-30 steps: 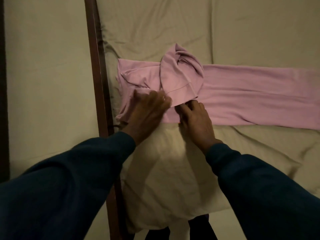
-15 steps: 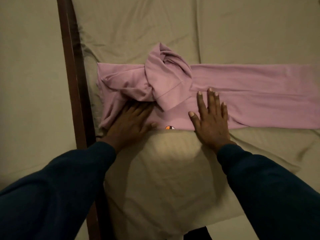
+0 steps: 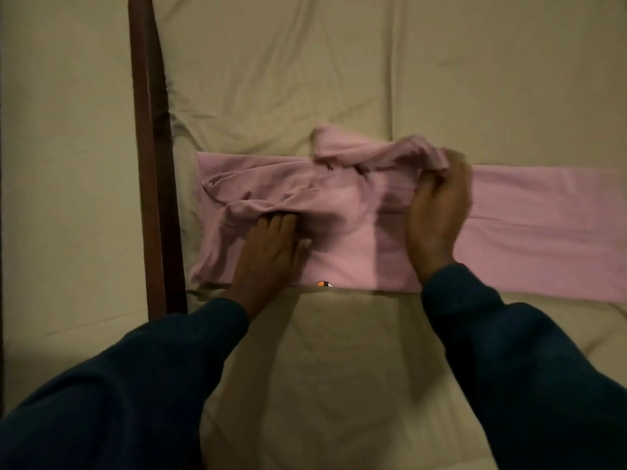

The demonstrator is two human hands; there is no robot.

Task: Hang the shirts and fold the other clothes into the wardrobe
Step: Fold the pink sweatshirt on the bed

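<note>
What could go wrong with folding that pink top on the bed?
1. The right hand grips a bunched flap of the pink garment. If it gets laid down like that, wrinkles may be folded in.
2. Only the left hand presses the cloth flat, so a hard pull could drag the whole garment sideways.
3. The garment's left end lies close to the dark wooden bed frame, so it might slip into that gap.

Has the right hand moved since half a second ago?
Yes. The right hand has gone from lying flat on the pink garment to gripping its bunched sleeve, farther from the garment's near edge.
</note>
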